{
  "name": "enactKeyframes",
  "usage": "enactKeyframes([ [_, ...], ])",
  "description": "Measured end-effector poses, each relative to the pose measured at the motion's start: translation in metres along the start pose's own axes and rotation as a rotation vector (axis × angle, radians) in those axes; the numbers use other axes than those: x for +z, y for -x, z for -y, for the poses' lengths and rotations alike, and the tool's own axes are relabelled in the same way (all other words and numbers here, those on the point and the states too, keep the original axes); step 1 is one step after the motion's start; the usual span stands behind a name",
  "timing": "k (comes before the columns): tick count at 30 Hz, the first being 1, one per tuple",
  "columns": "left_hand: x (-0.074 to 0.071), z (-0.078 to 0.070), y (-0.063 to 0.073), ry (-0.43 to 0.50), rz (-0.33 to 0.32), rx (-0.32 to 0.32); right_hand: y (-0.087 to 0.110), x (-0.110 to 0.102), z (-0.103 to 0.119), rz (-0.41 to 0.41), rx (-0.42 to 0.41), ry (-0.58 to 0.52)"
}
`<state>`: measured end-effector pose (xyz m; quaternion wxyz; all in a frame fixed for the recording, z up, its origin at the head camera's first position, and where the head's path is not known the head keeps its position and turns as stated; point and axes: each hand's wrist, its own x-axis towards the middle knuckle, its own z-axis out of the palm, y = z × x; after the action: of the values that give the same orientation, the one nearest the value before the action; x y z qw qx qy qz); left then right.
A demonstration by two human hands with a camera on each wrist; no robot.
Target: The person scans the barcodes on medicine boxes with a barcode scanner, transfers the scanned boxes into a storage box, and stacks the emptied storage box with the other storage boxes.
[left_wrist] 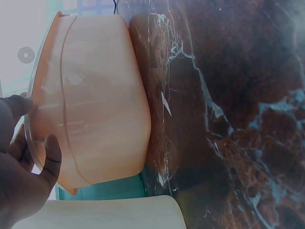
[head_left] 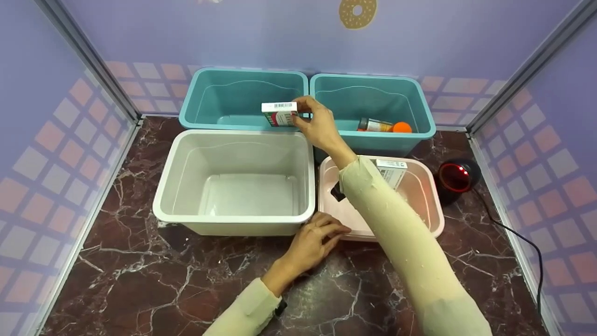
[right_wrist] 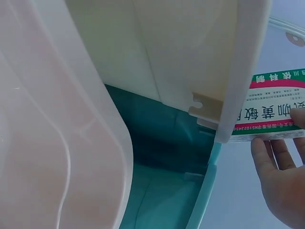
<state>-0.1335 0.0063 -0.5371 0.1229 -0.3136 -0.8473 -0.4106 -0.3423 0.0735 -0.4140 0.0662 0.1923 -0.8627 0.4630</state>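
My right hand (head_left: 319,123) pinches a small medicine box (head_left: 281,115), white with green and red bands, by its right end. It is held over the right front part of the left teal bin (head_left: 245,72). Large Chinese characters show on the medicine box (right_wrist: 271,107) in the right wrist view. My left hand (head_left: 312,240) grips the rim of the pink basin (head_left: 437,212) at its near left corner. In the left wrist view the thumb (left_wrist: 51,155) lies against the outside of the basin wall, with other fingers at the rim.
A white bin (head_left: 233,219) stands left of the basin. Another white box (head_left: 392,172) lies inside the basin, partly behind my right sleeve. The right teal bin (head_left: 373,78) holds an orange-capped bottle (head_left: 380,126). A black scanner-like device (head_left: 459,175) glows red at right, its cable trailing forward.
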Motion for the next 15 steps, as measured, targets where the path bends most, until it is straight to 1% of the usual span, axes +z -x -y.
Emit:
enactKeyframes([
  [3,0.0001,0.0001,0.0002,0.002,-0.009,0.006,0.0000,0.0008,-0.0013,0.017,0.001,-0.005],
  [8,0.0002,0.0001,0.0002,0.009,-0.014,0.010,0.0000,0.0001,-0.0028,0.027,0.026,-0.024],
  [15,0.0012,0.0001,0.0000,0.007,-0.019,0.012,0.0054,-0.0072,-0.0050,0.044,0.040,-0.047],
])
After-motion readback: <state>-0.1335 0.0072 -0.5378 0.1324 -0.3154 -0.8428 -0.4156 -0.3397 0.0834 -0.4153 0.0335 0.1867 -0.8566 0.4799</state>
